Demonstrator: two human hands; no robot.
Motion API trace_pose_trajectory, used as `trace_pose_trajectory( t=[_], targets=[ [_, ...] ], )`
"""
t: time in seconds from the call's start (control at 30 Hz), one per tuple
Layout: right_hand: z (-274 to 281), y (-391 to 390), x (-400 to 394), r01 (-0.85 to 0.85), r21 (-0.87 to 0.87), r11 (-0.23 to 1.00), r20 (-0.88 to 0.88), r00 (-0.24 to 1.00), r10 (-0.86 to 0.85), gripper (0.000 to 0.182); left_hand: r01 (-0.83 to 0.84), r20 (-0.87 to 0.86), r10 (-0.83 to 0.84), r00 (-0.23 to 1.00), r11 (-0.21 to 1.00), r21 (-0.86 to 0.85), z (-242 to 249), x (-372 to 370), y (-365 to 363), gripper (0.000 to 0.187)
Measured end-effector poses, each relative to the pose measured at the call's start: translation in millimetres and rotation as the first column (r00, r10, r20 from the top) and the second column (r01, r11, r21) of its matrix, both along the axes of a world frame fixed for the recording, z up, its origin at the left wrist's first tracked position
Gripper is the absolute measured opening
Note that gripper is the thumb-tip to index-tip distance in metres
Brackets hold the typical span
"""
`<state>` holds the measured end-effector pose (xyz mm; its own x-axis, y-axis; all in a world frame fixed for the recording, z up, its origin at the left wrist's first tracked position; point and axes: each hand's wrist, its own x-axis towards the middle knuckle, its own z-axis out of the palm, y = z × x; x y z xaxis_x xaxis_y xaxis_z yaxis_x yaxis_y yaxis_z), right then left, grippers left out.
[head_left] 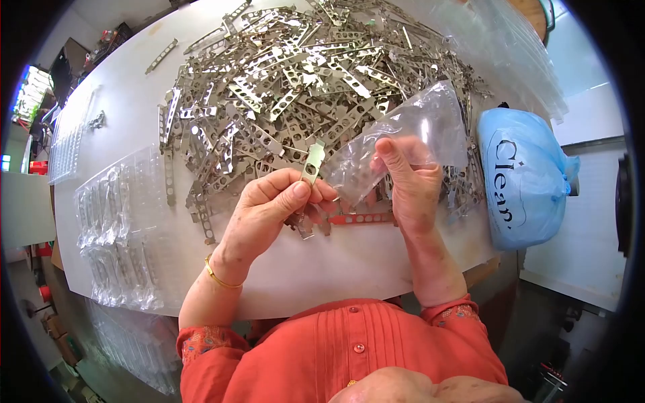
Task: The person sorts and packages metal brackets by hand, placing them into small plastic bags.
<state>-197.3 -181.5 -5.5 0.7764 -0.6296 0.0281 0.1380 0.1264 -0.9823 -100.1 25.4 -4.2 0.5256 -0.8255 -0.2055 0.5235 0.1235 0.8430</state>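
My left hand [265, 205] pinches a slotted metal bracket [313, 158] between thumb and fingers, its tabbed end pointing up and away from me. Beside it, my right hand [415, 191] has hold of a clear plastic bag [433, 121], thumb raised in front and fingers showing through the film. One corner of the bag reaches down to my left fingertips. Just beyond both hands spreads a large heap of loose metal brackets [289, 87] with round holes. A reddish-looking bracket [363, 219] lies on the table between my wrists.
Bagged brackets [111, 208] lie in rows on the white table [322, 269] at the left. Flat clear plastic sheets [70, 138] are behind them. A stuffed blue bag [531, 178] marked "Clean" sits at the right edge, with more clear plastic [510, 54] at the back right.
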Motion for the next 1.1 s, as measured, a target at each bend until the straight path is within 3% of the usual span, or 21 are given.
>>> trace_pose_trajectory(
  t=[0.07,0.13,0.27,0.33,0.47,0.57,0.67,0.73,0.87,0.93,1.0,1.1],
  targets=[
    [-4,-1,-2,-0.001,-0.004,1.0,-0.003,1.0,0.001,0.021,-0.001,-0.007,0.001,1.0,1.0,0.016,-2,-1,-2,0.022],
    [-12,1,-2,0.056,-0.147,0.988,0.036,0.998,-0.051,0.016,-0.004,-0.008,0.004,1.0,0.999,0.033,-5,-2,-3,0.022],
    [-6,3,-7,0.012,-0.142,0.99,-0.059,0.998,-0.021,0.012,0.007,-0.014,-0.006,1.0,0.999,0.049,-6,-1,-4,0.022],
    [-9,4,-5,0.037,-0.175,0.984,0.147,0.989,-0.011,0.013,0.005,-0.019,-0.004,1.0,0.999,0.046,-6,-1,-4,0.022],
    [-7,6,-10,0.006,-0.146,0.989,0.079,0.997,0.005,0.015,-0.015,-0.032,0.017,0.999,0.998,0.063,-7,-2,-3,0.02],
    [-9,9,-9,-0.026,-0.113,0.993,0.182,0.982,0.046,0.012,0.017,-0.021,-0.016,1.0,0.999,0.044,-7,-1,-2,0.02],
    [-6,8,-12,-0.098,-0.057,0.994,0.145,0.984,0.105,0.009,0.041,0.031,-0.043,0.999,0.998,0.057,-4,-2,-2,0.021],
    [-16,-1,-14,-0.207,-0.139,0.968,0.028,0.977,0.213,0.012,0.036,0.072,-0.042,0.997,0.996,0.086,-4,-2,-3,0.021],
    [1,9,-11,-0.24,-0.099,0.966,-0.022,0.971,0.239,0.018,0.005,0.183,-0.022,0.983,0.996,0.092,-3,-3,-2,0.024],
    [13,12,-9,-0.299,0.093,0.95,-0.071,0.949,0.306,0.02,0.006,0.228,-0.03,0.973,0.994,0.107,-3,-3,-1,0.025],
    [10,7,-11,-0.33,0.065,0.942,-0.108,0.936,0.335,0.019,-0.001,0.34,-0.049,0.939,0.989,0.145,-2,-4,-2,0.025],
    [4,5,-12,-0.315,0.046,0.948,-0.128,0.939,0.319,0.016,-0.009,0.361,-0.02,0.932,0.997,0.077,-6,-4,-3,0.022]
  ],
)
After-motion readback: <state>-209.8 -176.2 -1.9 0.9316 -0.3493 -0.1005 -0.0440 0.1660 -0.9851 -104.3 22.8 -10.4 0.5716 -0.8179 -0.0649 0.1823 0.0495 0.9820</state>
